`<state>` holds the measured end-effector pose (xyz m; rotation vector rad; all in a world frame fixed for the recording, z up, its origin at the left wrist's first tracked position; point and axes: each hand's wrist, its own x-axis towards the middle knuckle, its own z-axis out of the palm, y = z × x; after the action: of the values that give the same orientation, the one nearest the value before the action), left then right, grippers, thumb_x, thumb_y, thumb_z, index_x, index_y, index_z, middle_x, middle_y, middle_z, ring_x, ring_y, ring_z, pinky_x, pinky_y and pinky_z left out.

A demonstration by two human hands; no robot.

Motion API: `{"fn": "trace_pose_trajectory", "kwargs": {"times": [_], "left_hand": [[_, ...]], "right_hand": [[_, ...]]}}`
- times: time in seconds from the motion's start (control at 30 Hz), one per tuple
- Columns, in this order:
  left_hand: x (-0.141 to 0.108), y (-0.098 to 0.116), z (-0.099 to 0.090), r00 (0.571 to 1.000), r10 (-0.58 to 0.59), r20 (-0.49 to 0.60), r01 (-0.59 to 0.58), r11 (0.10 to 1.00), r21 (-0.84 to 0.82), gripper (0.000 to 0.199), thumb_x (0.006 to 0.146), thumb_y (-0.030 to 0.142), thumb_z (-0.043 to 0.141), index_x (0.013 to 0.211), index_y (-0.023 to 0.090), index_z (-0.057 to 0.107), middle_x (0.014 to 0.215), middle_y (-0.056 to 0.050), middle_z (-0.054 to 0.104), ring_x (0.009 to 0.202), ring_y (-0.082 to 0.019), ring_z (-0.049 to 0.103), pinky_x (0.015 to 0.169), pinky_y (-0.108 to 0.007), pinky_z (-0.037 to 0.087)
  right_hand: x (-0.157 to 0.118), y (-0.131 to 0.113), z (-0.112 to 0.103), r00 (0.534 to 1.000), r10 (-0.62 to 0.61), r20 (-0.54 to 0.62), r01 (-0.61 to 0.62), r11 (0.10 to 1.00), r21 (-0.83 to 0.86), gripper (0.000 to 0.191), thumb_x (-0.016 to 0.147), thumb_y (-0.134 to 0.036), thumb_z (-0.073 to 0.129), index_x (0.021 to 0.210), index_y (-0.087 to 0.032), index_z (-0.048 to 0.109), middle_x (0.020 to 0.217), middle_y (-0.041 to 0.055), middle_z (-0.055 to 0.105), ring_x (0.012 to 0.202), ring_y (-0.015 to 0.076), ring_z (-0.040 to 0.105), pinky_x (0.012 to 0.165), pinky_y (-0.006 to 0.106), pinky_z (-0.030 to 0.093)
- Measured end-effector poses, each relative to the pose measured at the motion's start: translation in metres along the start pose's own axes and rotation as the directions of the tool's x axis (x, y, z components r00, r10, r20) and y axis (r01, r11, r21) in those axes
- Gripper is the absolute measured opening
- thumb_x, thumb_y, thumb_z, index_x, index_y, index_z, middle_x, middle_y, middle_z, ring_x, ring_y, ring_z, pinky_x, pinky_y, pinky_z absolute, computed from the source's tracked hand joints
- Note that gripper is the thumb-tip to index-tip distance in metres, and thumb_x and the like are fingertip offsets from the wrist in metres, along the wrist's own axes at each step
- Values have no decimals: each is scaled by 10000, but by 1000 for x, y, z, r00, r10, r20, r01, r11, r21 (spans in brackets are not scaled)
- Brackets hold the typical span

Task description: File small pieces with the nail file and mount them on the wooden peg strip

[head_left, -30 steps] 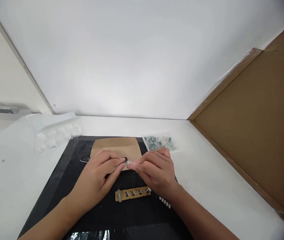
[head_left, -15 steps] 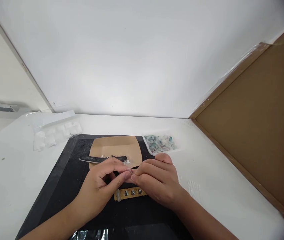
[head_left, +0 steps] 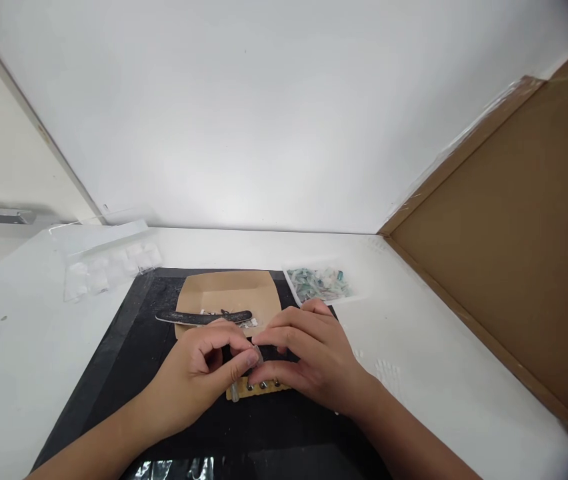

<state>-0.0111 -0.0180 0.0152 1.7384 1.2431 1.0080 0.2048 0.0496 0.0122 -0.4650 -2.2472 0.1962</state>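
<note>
Between the thumb and forefinger of my left hand [head_left: 209, 360] is a small clear piece that looks like a false nail tip [head_left: 259, 355]. My right hand [head_left: 304, 347] is open around it, thumb and forefinger apart; whether a fingertip touches the piece is hard to see. Beneath the hands lies a yellow strip [head_left: 264, 393] with several small metal studs, partly covered by my right thumb. A similar clear nail tip [head_left: 235, 392] stands at the strip's left end. Behind my left hand, a dark nail file [head_left: 184, 318] rests across a brown paper tray [head_left: 237, 283].
Under the work is a black mat [head_left: 129, 360] on a white table [head_left: 414, 333]. A white tub [head_left: 291, 287] of clear and teal pieces stands behind my right hand. A clear compartment box [head_left: 109, 270] lies at the left. A cardboard panel [head_left: 504, 247] rises at the right.
My right hand's fingers have opened from a pinch against my left fingertips, with thumb and forefinger now apart. The clear piece in my left hand has come into view.
</note>
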Motion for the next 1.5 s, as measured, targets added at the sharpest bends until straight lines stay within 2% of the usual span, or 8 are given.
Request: {"fn": "trace_pose_trajectory", "kwargs": {"times": [0.2,0.33,0.4,0.5,0.67,0.77,1.17,1.5], "left_hand": [[0,-2,0,1000,17,11,-18,999,27,218,995,323,660,827,256,782,758,3,703,744,-153,618,692,-276,500],[3,-5,-4,992,127,-17,-124,984,126,230,1013,283,645,821,249,768,746,19,703,732,-137,624,719,-280,486],[5,-8,-8,972,221,-81,-195,949,248,239,1013,250,640,797,219,737,708,14,677,702,-136,598,685,-282,467],[6,-14,-13,914,371,-166,-272,862,428,319,999,187,633,680,180,647,621,8,596,652,-136,528,651,-297,438],[7,-21,-15,866,472,-165,-325,782,532,344,959,124,654,627,172,578,591,12,553,660,-138,479,650,-305,433],[8,-22,-14,857,491,-157,-343,771,537,322,947,107,664,645,172,573,596,14,554,667,-140,471,655,-309,437],[7,-24,-13,873,470,-131,-330,766,552,331,948,118,660,657,179,513,604,16,540,674,-144,465,694,-326,454],[6,-24,-12,872,471,-130,-330,763,556,321,948,116,654,670,185,507,606,17,536,665,-147,465,694,-331,451]], "right_hand": [[2,-3,0,999,41,33,-43,997,64,216,886,-371,844,1021,-248,729,869,-36,717,756,109,670,752,330,320],[1,-3,-1,993,96,67,-103,990,97,236,897,-426,822,946,-219,720,788,-40,682,710,111,618,738,328,304],[-2,-2,-1,984,119,130,-131,987,93,308,879,-490,819,936,-206,717,774,-39,670,698,114,598,736,327,301],[-5,0,1,964,127,234,-151,984,91,409,805,-575,843,909,-198,722,794,-38,668,688,110,583,744,323,303],[-8,0,6,933,92,347,-137,985,108,437,754,-608,862,938,-224,761,885,-22,650,763,119,596,780,315,309],[-8,1,6,924,78,375,-129,985,111,446,757,-626,847,963,-236,777,913,-15,637,789,122,595,792,313,310],[-9,0,9,906,15,423,-54,995,81,402,826,-605,807,949,-224,760,909,-21,631,799,123,577,772,311,288],[-6,-8,8,884,32,467,-31,999,-11,304,901,-533,776,900,-231,742,866,-30,591,798,133,559,781,325,272]]}}
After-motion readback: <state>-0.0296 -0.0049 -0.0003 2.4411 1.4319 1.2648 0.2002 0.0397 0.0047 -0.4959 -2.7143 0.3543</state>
